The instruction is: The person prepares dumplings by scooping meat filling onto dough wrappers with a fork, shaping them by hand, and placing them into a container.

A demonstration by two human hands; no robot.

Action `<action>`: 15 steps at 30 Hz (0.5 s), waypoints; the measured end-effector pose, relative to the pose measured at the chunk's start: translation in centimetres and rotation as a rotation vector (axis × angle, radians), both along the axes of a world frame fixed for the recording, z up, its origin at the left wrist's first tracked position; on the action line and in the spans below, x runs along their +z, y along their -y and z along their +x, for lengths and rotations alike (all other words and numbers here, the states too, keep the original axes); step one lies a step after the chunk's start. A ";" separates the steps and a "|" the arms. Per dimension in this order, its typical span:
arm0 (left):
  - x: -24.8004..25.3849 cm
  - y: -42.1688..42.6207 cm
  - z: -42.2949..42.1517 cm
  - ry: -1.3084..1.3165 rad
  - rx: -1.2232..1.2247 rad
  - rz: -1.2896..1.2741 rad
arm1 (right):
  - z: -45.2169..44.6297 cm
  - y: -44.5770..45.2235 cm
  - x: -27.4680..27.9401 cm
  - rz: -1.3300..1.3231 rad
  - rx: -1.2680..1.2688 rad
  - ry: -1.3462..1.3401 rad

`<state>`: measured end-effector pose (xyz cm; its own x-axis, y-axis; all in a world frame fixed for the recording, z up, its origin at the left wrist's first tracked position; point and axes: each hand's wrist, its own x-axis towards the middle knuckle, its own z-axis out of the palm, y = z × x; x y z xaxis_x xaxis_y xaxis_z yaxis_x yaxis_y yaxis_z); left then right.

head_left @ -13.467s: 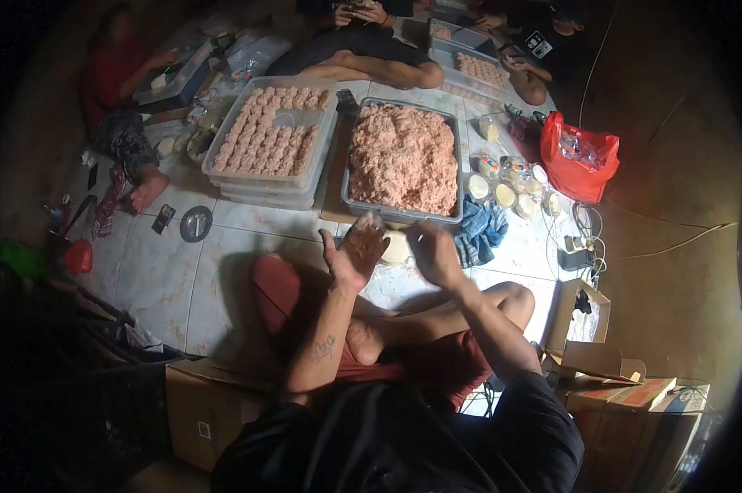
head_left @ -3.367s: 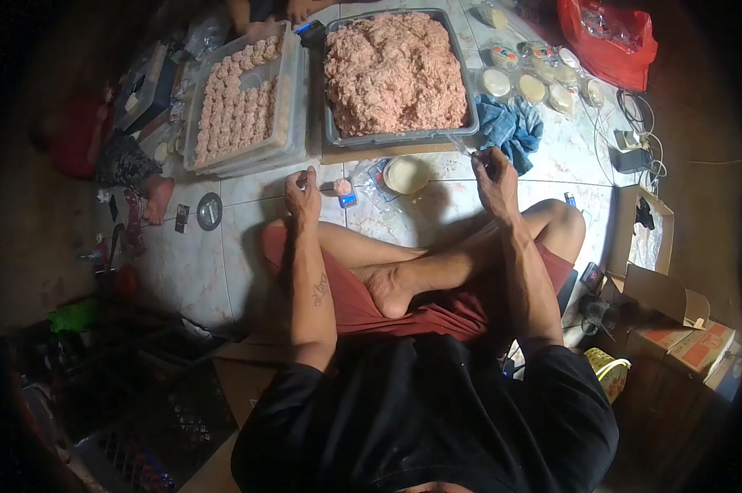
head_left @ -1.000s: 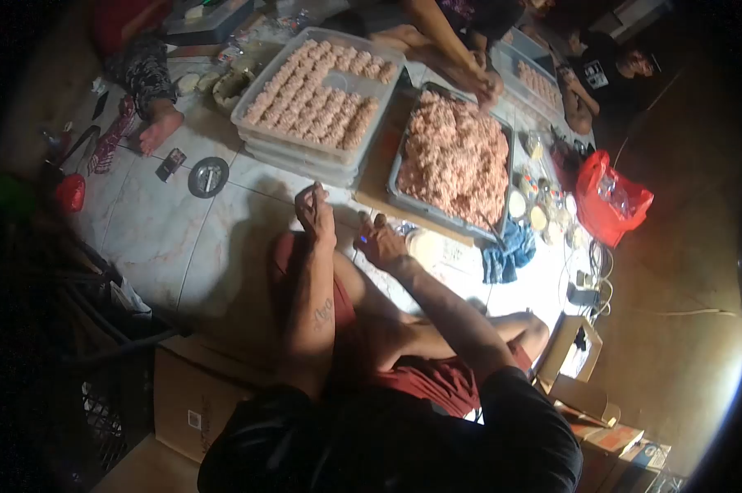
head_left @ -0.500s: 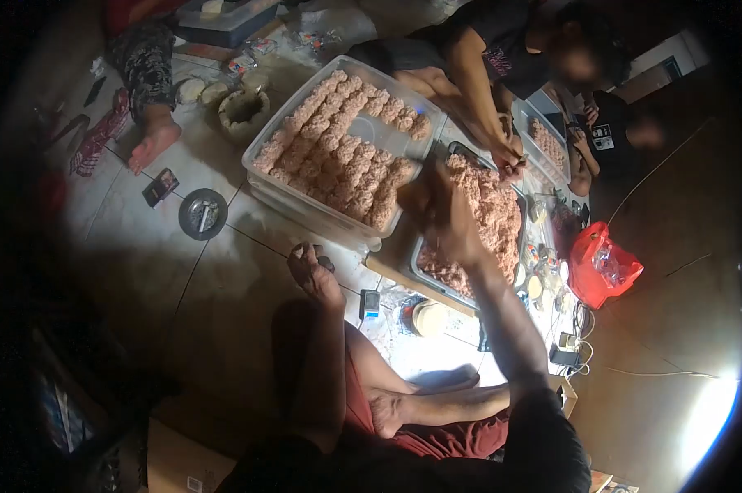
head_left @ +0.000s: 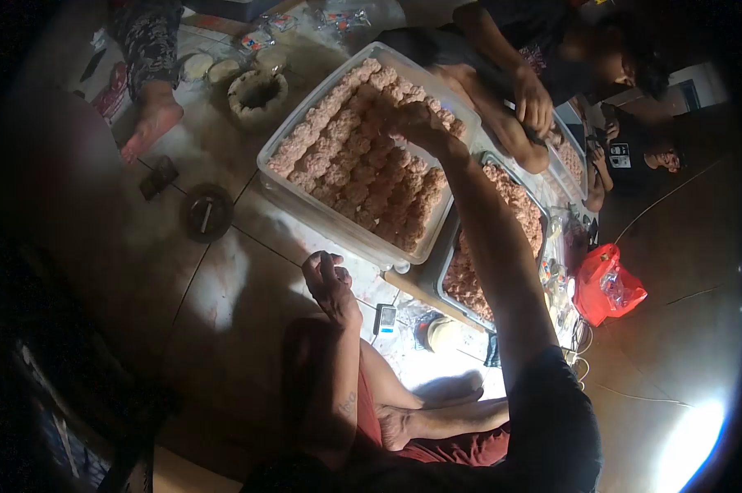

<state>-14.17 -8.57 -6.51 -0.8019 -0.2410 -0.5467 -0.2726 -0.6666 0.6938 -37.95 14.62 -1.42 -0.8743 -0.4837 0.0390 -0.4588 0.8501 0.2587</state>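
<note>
A clear plastic box (head_left: 305,197) holds rows of pinkish lumps (head_left: 338,156) that look like minced meat. My right hand (head_left: 420,123) reaches over its far part, among the lumps. Shadow covers the fingers there, so what they hold, if anything, does not show. Beside the box, partly behind my right forearm, is a dark tray (head_left: 442,294) heaped with loose pink mince (head_left: 461,279). My left hand (head_left: 331,287) hovers near my knee with curled fingers; anything inside them is too small or hidden to make out.
An ashtray (head_left: 206,213) with a cigarette sits on the tiles left of the box. A small device (head_left: 385,319) and a pale round container (head_left: 443,335) are near my legs. A red plastic bag (head_left: 605,287) lies right. Across the box sits a person (head_left: 535,103) beside another box.
My right hand has moved from above the mince tray to over the lumps in the box. My left hand stays curled near my knee. The person opposite has shifted their arm.
</note>
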 end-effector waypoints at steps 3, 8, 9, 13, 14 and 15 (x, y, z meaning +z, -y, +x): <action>-0.4 -0.2 -0.1 -0.026 -0.042 -0.006 | -0.1 -0.1 0.7 -0.399 -0.205 0.196; -1.0 -0.7 -0.4 -0.015 -0.024 -0.025 | 3.3 1.5 7.8 -0.716 -0.350 0.133; -1.4 -0.7 -0.6 -0.026 -0.001 -0.006 | 5.0 1.8 9.4 -0.779 -0.361 0.094; -2.5 0.1 -0.8 -0.051 -0.064 -0.083 | 15.6 1.8 16.1 -0.919 -0.411 -0.040; -4.7 0.2 -1.0 -0.084 -0.081 -0.185 | 19.2 1.2 17.3 -0.898 -0.432 -0.067; -6.6 0.1 -1.1 -0.123 -0.100 -0.288 | 22.9 0.6 18.7 -0.877 -0.453 -0.093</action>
